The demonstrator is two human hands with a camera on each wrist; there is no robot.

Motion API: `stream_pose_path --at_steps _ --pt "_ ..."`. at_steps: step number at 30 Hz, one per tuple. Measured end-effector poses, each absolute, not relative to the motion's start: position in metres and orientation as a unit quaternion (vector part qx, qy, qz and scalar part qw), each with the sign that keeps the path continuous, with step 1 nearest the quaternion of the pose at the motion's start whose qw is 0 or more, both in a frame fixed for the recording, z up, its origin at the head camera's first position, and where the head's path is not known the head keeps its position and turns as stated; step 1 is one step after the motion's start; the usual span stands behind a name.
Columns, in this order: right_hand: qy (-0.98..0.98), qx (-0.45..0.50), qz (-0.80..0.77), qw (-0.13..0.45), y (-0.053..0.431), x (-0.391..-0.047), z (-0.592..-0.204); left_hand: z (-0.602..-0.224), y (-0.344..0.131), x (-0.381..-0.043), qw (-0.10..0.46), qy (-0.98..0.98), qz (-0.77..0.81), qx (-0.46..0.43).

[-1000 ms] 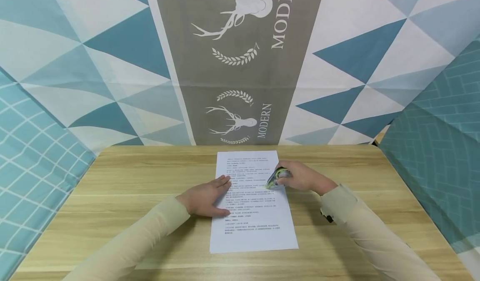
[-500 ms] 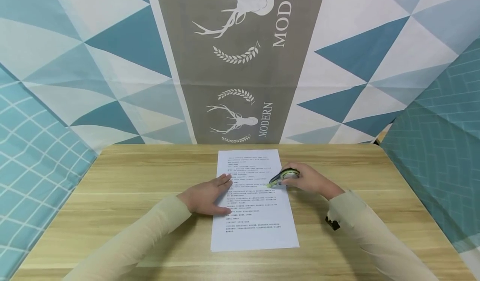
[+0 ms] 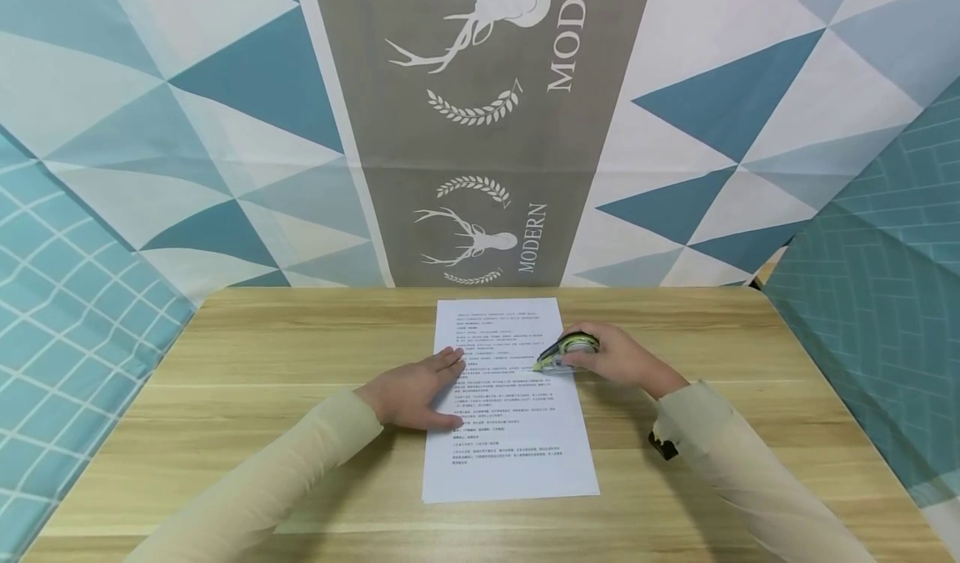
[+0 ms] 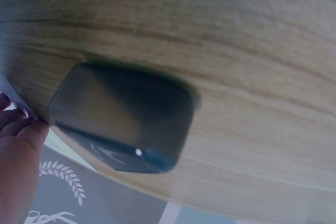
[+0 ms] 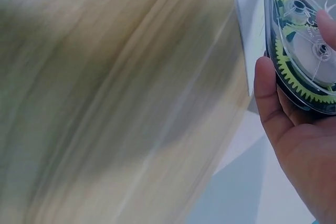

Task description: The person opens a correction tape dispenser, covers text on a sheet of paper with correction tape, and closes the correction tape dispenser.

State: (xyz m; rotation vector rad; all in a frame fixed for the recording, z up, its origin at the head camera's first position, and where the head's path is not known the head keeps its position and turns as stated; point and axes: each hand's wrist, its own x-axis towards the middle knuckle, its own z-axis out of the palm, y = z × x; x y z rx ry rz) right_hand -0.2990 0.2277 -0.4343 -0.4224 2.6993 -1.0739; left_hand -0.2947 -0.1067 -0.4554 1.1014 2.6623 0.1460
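Observation:
A printed sheet of paper lies on the wooden table, its lines of text facing up. My left hand rests flat on the sheet's left edge, fingers spread; the left wrist view catches only part of this hand. In my right hand is a correction tape dispenser, pinched between thumb and fingers, its tip down at a text line near the sheet's right side. Up close in the right wrist view, the correction tape has a clear case with green gears and a white spool.
The wooden table reaches back to a patterned cloth backdrop with deer prints. Blue tile-pattern cloth hangs at the left side. A dark, blurred object fills the middle of the left wrist view.
My right hand with the correction tape has shifted slightly right across the sheet, mostly in the first half second. The left hand stays in place on the paper.

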Motion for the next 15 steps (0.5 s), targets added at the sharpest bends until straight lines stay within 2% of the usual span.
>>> stream_pose_path --at_steps 9,15 --pt "0.913 -0.169 -0.354 0.116 0.217 -0.302 -0.431 -0.457 -0.106 -0.295 0.129 0.914 0.049 0.381" --pt "0.919 -0.203 -0.323 0.104 0.213 -0.305 -0.425 -0.456 -0.107 -0.296 0.128 0.915 0.049 0.38"
